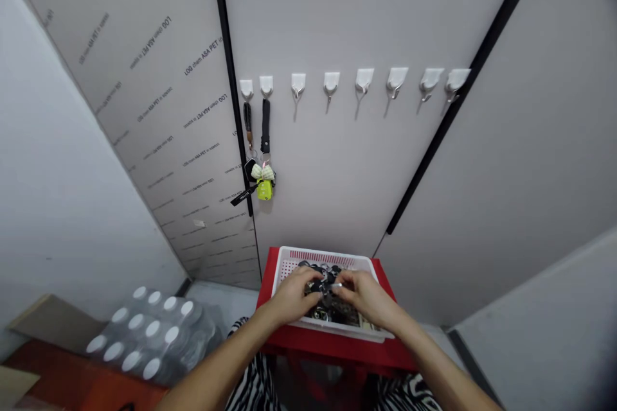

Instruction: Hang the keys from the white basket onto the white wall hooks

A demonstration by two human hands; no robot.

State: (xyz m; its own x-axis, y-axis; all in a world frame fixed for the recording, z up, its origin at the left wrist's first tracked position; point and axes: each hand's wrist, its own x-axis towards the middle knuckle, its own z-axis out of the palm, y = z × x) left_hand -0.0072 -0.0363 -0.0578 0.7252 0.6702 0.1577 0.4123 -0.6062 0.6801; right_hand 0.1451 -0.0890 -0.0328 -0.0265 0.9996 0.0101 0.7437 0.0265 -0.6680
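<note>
A white plastic basket [294,257] holds a heap of black and silver keychains [332,273], too small and crowded to tell apart. Over its left half, my left hand [295,294] curves its thumb and fingers around a dark keychain [322,287]. From the right, my right hand [365,295] pinches a small silvery piece [336,285] between thumb and forefinger, close to my left fingertips. Whether that piece joins the dark keychain, I cannot tell.
The basket stands on a red stool [332,341] against a grey panel wall. A row of white hooks [331,82] runs across it. From the two leftmost hang a black strap keychain [247,117] and one with a yellow-green charm [264,189]. Shrink-wrapped bottles [154,334] stand lower left.
</note>
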